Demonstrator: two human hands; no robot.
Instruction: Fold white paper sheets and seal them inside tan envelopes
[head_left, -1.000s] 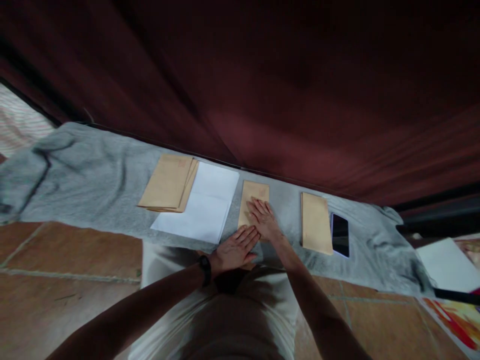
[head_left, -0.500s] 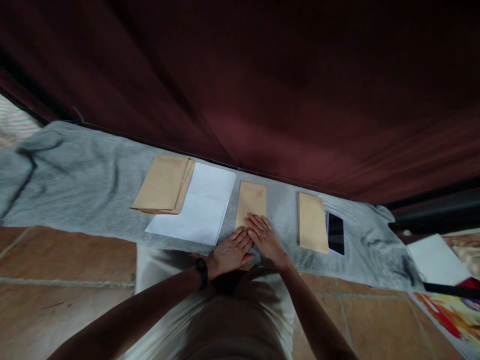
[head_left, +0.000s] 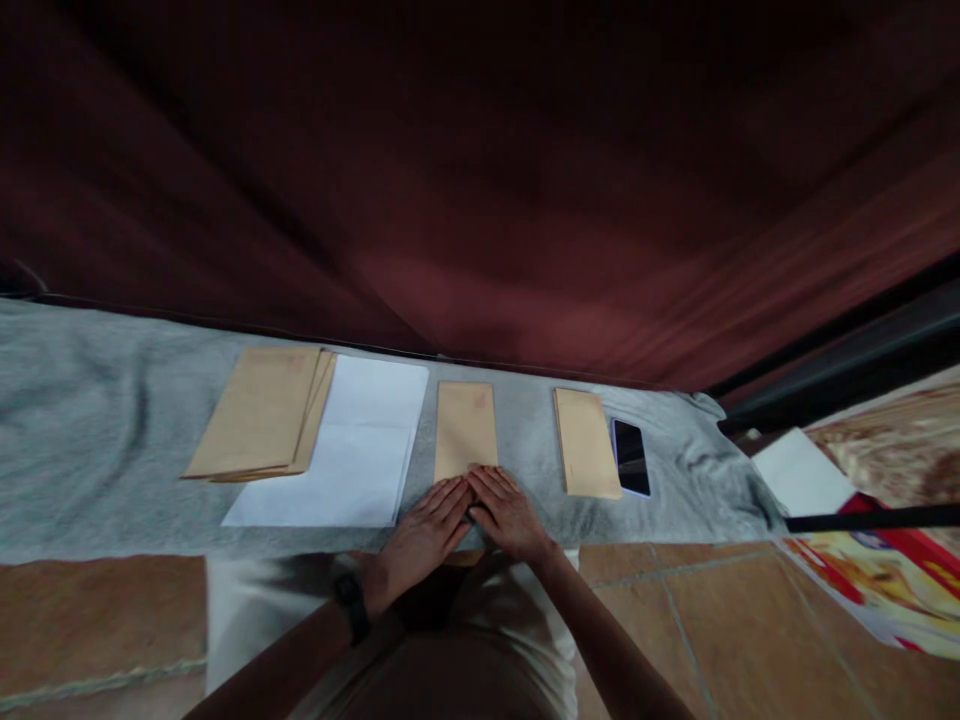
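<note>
Envelope (head_left: 465,430) partly under flat left hand (head_left: 426,527) and right hand (head_left: 511,514), pinching nothing; likely pressing step, next needing even pressure.

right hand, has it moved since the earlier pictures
Yes, the right hand has moved to the near end of the middle envelope, which stayed beside the white paper.

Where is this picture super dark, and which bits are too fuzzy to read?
In the head view, the dark red cloth fades nearly to black toward the top; in that head view, the white paper looks bright, without strong glare; also in the head view, the reddish print on the middle envelope is too soft to read.
</note>
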